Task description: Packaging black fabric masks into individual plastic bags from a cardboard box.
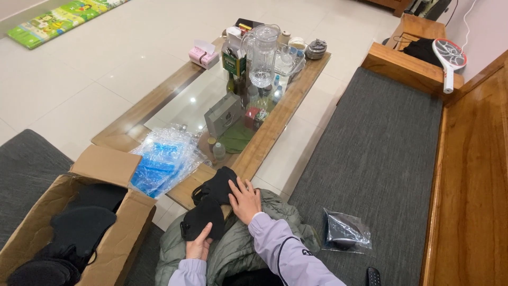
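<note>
Left hand (pixel 199 245) pinching the near end of a black fabric piece (pixel 209 204), thumb on top, fingers tucked beneath: grip closed on the cloth. Right hand (pixel 244 200) pressed flat on the same piece at its right edge, fingers spread, nothing clamped. Lying across the lap on a grey-green padded jacket (pixel 238 246), far end reaching the near edge of the desk (pixel 264 139). Long axis running from the left hand away and slightly rightward, toward the desk; narrower looped end pointing away. One piece in hand; whether a single layer or several stacked, hard to tell.

Further out: one open cardboard box (pixel 114 228) to the left, holding more black fabric items (pixel 74 233), number unclear. One heap of clear and blue plastic bags (pixel 161 159) on the desk's near corner. One clear plastic pouch (pixel 346 230) with something dark inside, on the grey sofa cushion (pixel 381 148) to the right. One clear jug (pixel 263 55) standing upright among clutter at the desk's far end. One racket-shaped swatter (pixel 450 61) on the wooden armrest beyond.
</note>
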